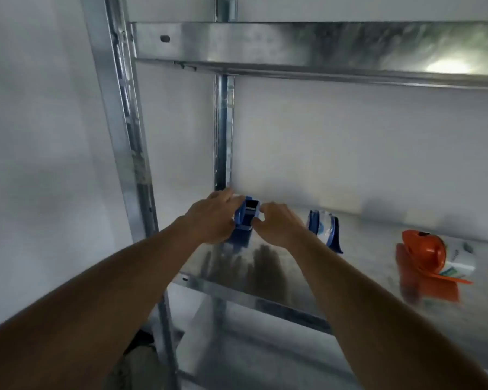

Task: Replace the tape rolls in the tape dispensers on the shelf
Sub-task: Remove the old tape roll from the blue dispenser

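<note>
- Two bare arms reach out to a shiny metal shelf (279,277).
- A blue tape dispenser (247,218) stands at the left end of the shelf, close to the back wall.
- The left hand (212,218) is on the left side of this blue tape dispenser, and its fingers curl round it and hold it.
- The right hand (276,223) is on the right side, and its fingertips touch the dispenser too. The picture is a bit blurry here, so I cannot tell if this hand grips it or only touches it.
- A second blue dispenser (324,229) stands just to the right, near the right hand. It has a white roll of tape in it.
- An orange dispenser (428,257) sits farther right on the same shelf. It also has a white roll in it.
- Another metal shelf (321,49) is high above the hands.
- A metal post (124,122) goes up on the left side.
</note>
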